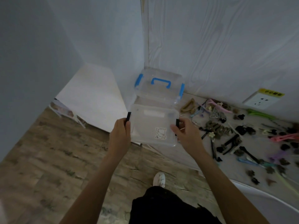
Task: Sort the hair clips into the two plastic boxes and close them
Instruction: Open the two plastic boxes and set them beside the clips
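— Hair clips (pixel 239 135), dozens of them, lie scattered over the pale tabletop (pixel 202 159) out at three o'clock from the person's hands: black ones, brown ones, a pink one, a green one near the wall.

— And the boxes?

— Both stand at twelve o'clock, in the table's corner where the two white walls meet. The far box (pixel 159 84) has a blue handle and blue side latches, lid on. The near box (pixel 153 125), clear with black latches and a small sticker on its lid, touches it.

— What are the hands doing?

— The left hand (pixel 120 135) has its fingers curled round the black latch at the near box's nine o'clock side. The right hand (pixel 186 135) pinches the latch at its three o'clock side.

— The room?

— A wall socket (pixel 258 101) with a yellow label sits low at two o'clock. Wood-patterned floor (pixel 48 159) runs below at seven o'clock, with a white shoe (pixel 159 179) at six.
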`<state>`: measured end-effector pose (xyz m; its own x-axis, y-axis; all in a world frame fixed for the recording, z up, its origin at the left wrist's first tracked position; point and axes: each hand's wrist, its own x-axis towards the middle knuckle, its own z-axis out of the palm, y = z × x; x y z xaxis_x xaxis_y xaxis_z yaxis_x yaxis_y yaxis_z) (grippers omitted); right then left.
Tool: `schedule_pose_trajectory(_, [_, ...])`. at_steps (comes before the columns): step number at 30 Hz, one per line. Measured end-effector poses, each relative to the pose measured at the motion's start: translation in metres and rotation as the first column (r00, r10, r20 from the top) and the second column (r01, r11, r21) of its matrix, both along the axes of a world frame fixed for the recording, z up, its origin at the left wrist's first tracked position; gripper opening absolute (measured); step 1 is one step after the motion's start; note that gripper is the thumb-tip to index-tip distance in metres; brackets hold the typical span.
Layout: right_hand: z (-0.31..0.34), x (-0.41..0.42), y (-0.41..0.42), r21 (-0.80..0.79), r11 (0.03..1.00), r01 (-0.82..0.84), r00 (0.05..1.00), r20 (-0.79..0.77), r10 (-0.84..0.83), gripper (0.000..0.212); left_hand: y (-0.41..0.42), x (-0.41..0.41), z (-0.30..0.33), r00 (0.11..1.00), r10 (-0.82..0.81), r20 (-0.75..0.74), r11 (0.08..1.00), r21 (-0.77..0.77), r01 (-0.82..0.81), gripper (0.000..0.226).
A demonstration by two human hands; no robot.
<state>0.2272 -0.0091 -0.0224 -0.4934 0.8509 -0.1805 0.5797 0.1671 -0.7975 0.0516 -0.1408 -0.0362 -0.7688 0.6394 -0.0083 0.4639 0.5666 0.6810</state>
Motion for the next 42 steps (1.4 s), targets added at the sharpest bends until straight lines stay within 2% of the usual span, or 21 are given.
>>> schedule_pose_trajectory(3, [-0.003, 0.003, 0.002, -0.011, 1.000, 0.006, 0.999, 0.047, -0.005, 0.029, 0.003, -0.001, -0.001, 0.999, 0.022, 0.031, 0.997, 0.074, -0.024, 0.029])
schedule_pose_trajectory(7, [-0.016, 0.010, 0.001, -0.395, 0.919, 0.009, 0.996, -0.081, -0.045, 0.032, 0.007, -0.011, -0.007, 0.988, 0.042, 0.146, 0.998, 0.032, -0.047, 0.030])
schedule_pose_trajectory(9, [-0.023, 0.010, 0.001, -0.292, 0.953, -0.081, 0.996, -0.065, 0.065, 0.054, 0.007, -0.016, -0.007, 0.971, 0.034, 0.237, 0.999, 0.015, -0.038, 0.028])
schedule_pose_trajectory(11, [-0.027, 0.005, 0.001, -0.056, 0.942, -0.332, 0.938, 0.084, 0.335, 0.090, 0.007, -0.018, -0.003, 0.964, 0.012, 0.266, 0.999, 0.025, -0.020, 0.025])
schedule_pose_trajectory(12, [-0.027, 0.000, -0.001, 0.061, 0.881, -0.469, 0.872, 0.192, 0.450, 0.104, 0.007, -0.019, -0.002, 0.966, 0.003, 0.258, 1.000, 0.010, -0.006, 0.026])
schedule_pose_trajectory(14, [-0.021, -0.015, -0.004, 0.207, 0.739, -0.640, 0.751, 0.370, 0.547, 0.120, 0.008, -0.020, -0.003, 0.978, -0.030, 0.204, 0.999, -0.015, 0.033, 0.027])
schedule_pose_trajectory(16, [-0.023, -0.031, -0.003, 0.216, 0.686, -0.695, 0.696, 0.438, 0.568, 0.127, 0.007, -0.020, -0.003, 0.992, -0.060, 0.111, 0.998, 0.020, 0.059, 0.023])
schedule_pose_trajectory(18, [-0.026, -0.040, 0.001, 0.163, 0.688, -0.707, 0.673, 0.451, 0.586, 0.130, 0.005, -0.022, -0.008, 0.985, -0.159, 0.069, 0.985, 0.075, 0.154, 0.015])
schedule_pose_trajectory(19, [-0.027, -0.041, 0.004, 0.152, 0.695, -0.703, 0.677, 0.441, 0.589, 0.129, 0.005, -0.027, -0.016, 0.967, -0.253, -0.026, 0.965, 0.070, 0.254, 0.017])
schedule_pose_trajectory(21, [-0.028, -0.040, 0.006, 0.191, 0.686, -0.702, 0.691, 0.418, 0.590, 0.122, 0.003, -0.031, -0.027, 0.962, -0.260, -0.087, 0.963, 0.058, 0.265, 0.017])
schedule_pose_trajectory(23, [-0.026, -0.037, 0.005, 0.227, 0.688, -0.689, 0.716, 0.362, 0.598, 0.116, 0.000, -0.025, -0.019, 0.980, -0.200, -0.018, 0.980, -0.002, 0.200, 0.014])
schedule_pose_trajectory(24, [-0.025, -0.035, 0.005, 0.220, 0.706, -0.674, 0.735, 0.306, 0.606, 0.115, 0.001, -0.023, -0.016, 0.984, -0.141, 0.112, 0.990, 0.013, 0.140, 0.016])
schedule_pose_trajectory(25, [-0.023, -0.033, 0.005, 0.199, 0.725, -0.659, 0.750, 0.245, 0.615, 0.114, 0.002, -0.022, -0.014, 0.985, -0.066, 0.160, 0.996, 0.066, 0.056, 0.019])
schedule_pose_trajectory(26, [-0.020, -0.032, 0.002, 0.183, 0.737, -0.651, 0.759, 0.183, 0.625, 0.113, 0.002, -0.024, -0.014, 0.989, 0.000, 0.146, 0.999, 0.039, -0.006, 0.023])
schedule_pose_trajectory(28, [-0.014, -0.026, 0.000, 0.157, 0.783, -0.602, 0.796, 0.046, 0.603, 0.113, -0.001, -0.027, -0.013, 0.968, 0.092, 0.233, 0.996, -0.036, -0.086, 0.027])
schedule_pose_trajectory(30, [-0.010, -0.015, 0.003, 0.078, 0.872, -0.484, 0.864, -0.117, 0.490, 0.113, -0.011, -0.033, -0.009, 0.967, 0.165, 0.195, 0.986, -0.052, -0.158, 0.027])
schedule_pose_trajectory(31, [-0.010, -0.008, 0.008, 0.059, 0.898, -0.437, 0.886, -0.143, 0.441, 0.113, -0.018, -0.036, -0.008, 0.961, 0.203, 0.187, 0.979, -0.033, -0.200, 0.026])
schedule_pose_trajectory(33, [-0.012, 0.004, 0.018, 0.101, 0.894, -0.437, 0.898, -0.015, 0.440, 0.113, -0.031, -0.043, -0.005, 0.944, 0.289, 0.158, 0.957, -0.010, -0.291, 0.029])
schedule_pose_trajectory(35, [-0.019, 0.011, 0.026, 0.129, 0.852, -0.508, 0.855, 0.199, 0.480, 0.112, -0.045, -0.048, 0.000, 0.921, 0.367, 0.128, 0.928, 0.017, -0.372, 0.032])
schedule_pose_trajectory(39, [-0.034, -0.005, 0.028, 0.193, 0.754, -0.628, 0.700, 0.562, 0.439, 0.115, -0.069, -0.050, 0.005, 0.865, 0.485, 0.125, 0.866, 0.070, -0.496, 0.031])
schedule_pose_trajectory(42, [-0.039, -0.032, 0.021, 0.183, 0.670, -0.720, 0.580, 0.688, 0.435, 0.115, -0.081, -0.048, 0.006, 0.872, 0.486, 0.053, 0.870, 0.062, -0.489, 0.031])
